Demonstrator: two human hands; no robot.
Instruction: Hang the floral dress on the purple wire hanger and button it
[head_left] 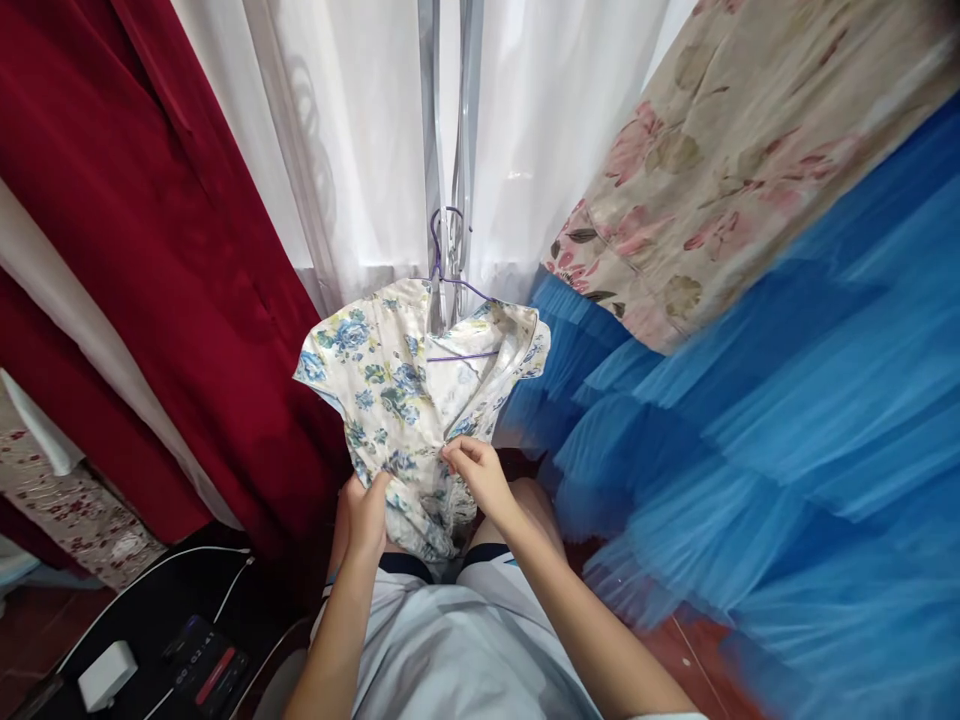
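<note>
A white short-sleeved blouse (390, 390) with blue flowers hangs on a purple wire hanger (466, 286) in front of me. Its lower part lies over my lap, and the neckline gapes so that the hanger's bar shows inside. My left hand (367, 512) grips the blouse's side near the hem, thumb on top and the other fingers mostly hidden behind the cloth. With thumb and fingers pinched together, my right hand (474, 468) holds the front edge at the bottom of the neckline. Whatever small part lies between those fingertips is hidden.
White curtains (360, 130) and grey straps (465, 110) hang behind the hanger. Dark red drapes (202, 280) are at left, blue tulle (675, 450) and floral cloth (675, 190) at right. A black seat at lower left bears a phone (206, 665), a white charger (108, 675) and cables.
</note>
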